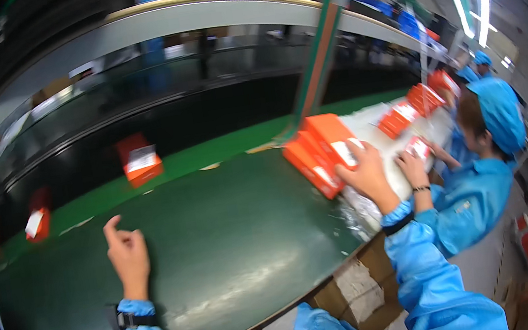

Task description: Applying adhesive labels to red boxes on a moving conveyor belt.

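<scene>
Over the dark green work surface (222, 252) my left hand (129, 255) is raised, holding nothing. Its index finger sticks up while the other fingers curl loosely. My right hand (368, 174) reaches to the near right end of a group of orange boxes (319, 150) standing side by side and tilted. Its thumb and fingers grip the end of an orange box, next to a white label. Motion blur hides the exact finger contact.
Orange boxes with white labels (142, 165) (37, 224) sit on the dark belt beyond the green edge. At right, a co-worker in blue (477, 196) handles a small box, beside more orange boxes (399, 119). A post (319, 56) rises behind; cardboard cartons (379, 263) stand below the near edge.
</scene>
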Available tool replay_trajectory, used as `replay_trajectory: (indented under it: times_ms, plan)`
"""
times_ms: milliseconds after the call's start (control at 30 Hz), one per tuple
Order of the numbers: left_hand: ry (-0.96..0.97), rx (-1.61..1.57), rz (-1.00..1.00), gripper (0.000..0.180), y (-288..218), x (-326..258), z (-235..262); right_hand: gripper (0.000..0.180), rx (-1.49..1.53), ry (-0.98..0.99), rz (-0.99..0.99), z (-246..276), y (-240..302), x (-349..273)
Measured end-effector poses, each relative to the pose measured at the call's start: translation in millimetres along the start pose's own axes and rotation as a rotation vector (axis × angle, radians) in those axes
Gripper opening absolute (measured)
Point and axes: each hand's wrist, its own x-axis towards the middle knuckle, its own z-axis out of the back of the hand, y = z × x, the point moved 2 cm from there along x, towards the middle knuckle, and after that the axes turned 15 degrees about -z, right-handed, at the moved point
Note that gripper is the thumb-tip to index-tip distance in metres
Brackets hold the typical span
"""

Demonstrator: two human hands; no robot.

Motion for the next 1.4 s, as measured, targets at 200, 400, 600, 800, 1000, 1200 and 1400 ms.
replay_trajectory:
  times_ms: [200,400,600,800,1000,1200,1400]
  plan:
    - [-0.043,-0.029,-0.012,0.052,-23.6,8.9,-18.0,0.052,0.518,0.08,0.249,-36.1,175.8,-11.9]
    - [-0.078,-0.012,-0.039,0.052,-19.8,11.8,-8.2,0.086,0.343,0.369,0.139,-191.6,356.1,-25.0]
    - [-0.118,-0.048,0.029,0.043,-24.3,12.0,-18.0,0.065,0.268,0.205,0.231,-202.0,342.8,5.9]
    - [0.008,-0.096,0.052,0.032,-28.9,-5.9,-20.4,0.064,0.369,0.244,0.179,-91.5,249.7,-106.4]
    - [0.115,-0.18,-0.022,0.027,-43.3,-9.7,-27.1,0.06,0.387,0.241,0.314,-37.5,211.8,-162.2]
    - [0.141,-0.37,0.072,0.024,-87.7,-7.9,-49.9,0.063,0.482,0.956,-0.022,-80.8,212.4,-78.9]
    - [0.014,-0.4,-0.05,0.02,-119.5,-18.9,-30.7,0.023,1.134,1.043,-0.443,-51.3,205.2,-71.9]
